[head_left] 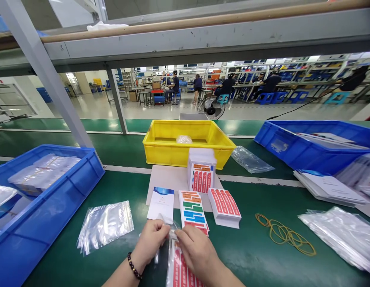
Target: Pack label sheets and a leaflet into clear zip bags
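Observation:
My left hand (153, 241), with a beaded bracelet (134, 266) on its wrist, pinches the top of a clear plastic bag (169, 268). Across from it, my right hand (198, 249) grips the same bag near its upper edge, fingers closed. Inside the bag lie red-and-white label sheets (182, 275), partly covered by my right hand. Just beyond my hands are a white booklet with a blue top (161, 203) and colourful label sheets (193, 211). A stack of red label sheets (225, 209) sits to their right, and a taller stack of cards (202, 171) stands behind.
Flat clear bags (107, 225) lie at left beside a blue bin (47, 211) of bagged packs. Behind the stacks is a yellow bin (173, 153). Rubber bands (284, 235), more clear bags (340, 235), booklets (325, 187) and another blue bin (292, 149) are at right.

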`<state>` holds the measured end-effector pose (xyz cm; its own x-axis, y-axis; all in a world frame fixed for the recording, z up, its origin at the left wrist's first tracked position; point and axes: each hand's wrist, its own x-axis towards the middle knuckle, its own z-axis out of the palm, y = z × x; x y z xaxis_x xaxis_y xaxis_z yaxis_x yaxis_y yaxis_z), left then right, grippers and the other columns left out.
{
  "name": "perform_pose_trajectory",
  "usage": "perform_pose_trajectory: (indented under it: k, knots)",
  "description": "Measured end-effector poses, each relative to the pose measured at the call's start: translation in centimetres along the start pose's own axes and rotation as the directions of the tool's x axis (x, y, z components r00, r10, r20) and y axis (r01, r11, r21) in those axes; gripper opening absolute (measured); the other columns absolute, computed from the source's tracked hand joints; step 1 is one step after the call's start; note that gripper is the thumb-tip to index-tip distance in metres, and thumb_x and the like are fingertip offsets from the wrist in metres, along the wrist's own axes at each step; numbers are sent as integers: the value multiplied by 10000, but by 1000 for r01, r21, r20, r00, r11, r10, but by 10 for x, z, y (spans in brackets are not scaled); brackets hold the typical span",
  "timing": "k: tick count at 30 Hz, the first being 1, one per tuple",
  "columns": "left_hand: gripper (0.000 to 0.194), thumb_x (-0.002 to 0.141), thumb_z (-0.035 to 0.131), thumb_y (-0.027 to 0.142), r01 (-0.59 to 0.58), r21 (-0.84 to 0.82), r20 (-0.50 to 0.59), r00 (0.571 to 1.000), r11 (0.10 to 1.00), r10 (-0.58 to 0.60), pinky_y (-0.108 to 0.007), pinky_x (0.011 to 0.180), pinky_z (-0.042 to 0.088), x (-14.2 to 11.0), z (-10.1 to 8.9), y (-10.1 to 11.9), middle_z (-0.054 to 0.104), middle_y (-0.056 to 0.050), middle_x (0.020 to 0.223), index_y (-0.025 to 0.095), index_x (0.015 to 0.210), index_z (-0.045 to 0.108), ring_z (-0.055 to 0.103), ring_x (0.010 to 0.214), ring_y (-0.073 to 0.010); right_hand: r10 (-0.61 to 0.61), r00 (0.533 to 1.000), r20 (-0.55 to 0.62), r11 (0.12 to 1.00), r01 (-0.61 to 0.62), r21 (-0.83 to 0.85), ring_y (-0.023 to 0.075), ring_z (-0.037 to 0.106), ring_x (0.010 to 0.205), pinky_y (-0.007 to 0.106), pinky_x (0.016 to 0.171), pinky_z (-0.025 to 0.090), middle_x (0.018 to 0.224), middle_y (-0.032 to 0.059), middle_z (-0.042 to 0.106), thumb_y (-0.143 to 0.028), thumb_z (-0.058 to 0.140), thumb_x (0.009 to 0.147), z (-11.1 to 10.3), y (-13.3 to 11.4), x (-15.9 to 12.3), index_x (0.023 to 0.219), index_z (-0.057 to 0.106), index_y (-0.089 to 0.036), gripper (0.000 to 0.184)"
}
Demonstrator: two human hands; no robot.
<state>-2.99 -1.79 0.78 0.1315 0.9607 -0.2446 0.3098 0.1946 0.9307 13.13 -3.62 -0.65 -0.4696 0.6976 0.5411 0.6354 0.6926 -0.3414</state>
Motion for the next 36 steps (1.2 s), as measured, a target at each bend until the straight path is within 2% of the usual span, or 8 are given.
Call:
perform_pose_trajectory:
  k: [3, 5, 7, 11, 16, 24, 32, 36]
  knots:
    - [259, 808, 408, 330, -306, 198, -55, 945, 931, 323, -268, 632, 356, -12, -10, 13, 537, -25, 649, 168, 645, 528, 471, 658, -155, 100, 990, 103, 974, -118, 195, 153, 517, 612, 254, 559, 400, 692, 42, 564, -135, 334, 858, -6, 4, 0, 851, 545, -178, 215]
    - [157, 806, 440, 261, -513, 349, 104, 853, 784, 512, -314, 791, 344, -21, -17, 21, 591, -53, 809, 187, 798, 578, 487, 849, -196, 153, 966, 209, 923, -215, 320, 142, 520, 624, 243, 574, 402, 695, 29, 564, -157, 328, 864, -14, 5, 2, 774, 523, -193, 218]
    - [106, 779, 483, 208, -571, 415, 292, 821, 708, 490, -318, 812, 336, -29, -25, 27, 593, -39, 776, 201, 786, 589, 486, 847, -195, 156, 938, 310, 883, -273, 382, 136, 513, 628, 237, 582, 393, 685, 13, 561, -173, 359, 850, -23, 5, 4, 714, 505, -198, 201]
    - [109, 747, 526, 195, -429, 534, 304, 902, 729, 308, -268, 699, 347, -38, -39, 28, 544, -13, 684, 182, 642, 552, 477, 720, -158, 124, 869, 478, 858, -336, 388, 112, 457, 570, 214, 527, 337, 619, -29, 515, -257, 572, 748, -34, 2, 6, 614, 462, -187, 188]
    - [144, 763, 484, 203, -304, 497, 275, 944, 813, 184, -223, 615, 317, -43, -47, 16, 530, 16, 641, 176, 633, 540, 452, 636, -123, 68, 905, 421, 876, -256, 408, 123, 497, 661, 221, 600, 380, 698, -7, 525, -243, 492, 824, -31, 1, 21, 661, 536, -180, 180]
    - [167, 727, 497, 213, -202, 256, 293, 948, 946, 123, -196, 560, 311, -36, -28, -8, 495, 28, 567, 145, 597, 575, 426, 578, -103, 161, 892, 421, 984, -110, -143, 289, 467, 1013, 402, 848, 368, 1128, 150, 513, -247, 639, 693, 23, 11, 72, 1097, 539, -149, 427]
    - [458, 687, 538, 572, -22, -124, 270, 961, 992, 55, -183, 418, 226, -22, -25, -31, 387, 65, 433, 123, 602, 563, 308, 405, -52, 50, 885, 462, 987, 27, -159, 224, 535, 725, 357, 717, 375, 753, 114, 610, -172, 501, 740, 37, 7, 79, 731, 626, -121, 135]
    - [729, 666, 326, 763, 218, -515, 243, 965, 829, -103, -171, 331, 224, -14, -28, -36, 456, 45, 414, 103, 835, 586, 351, 304, -59, -2, 917, 398, 987, 65, -146, 190, 524, 695, 330, 683, 357, 753, 101, 612, -119, 359, 811, 19, -2, 71, 747, 606, -132, 256]
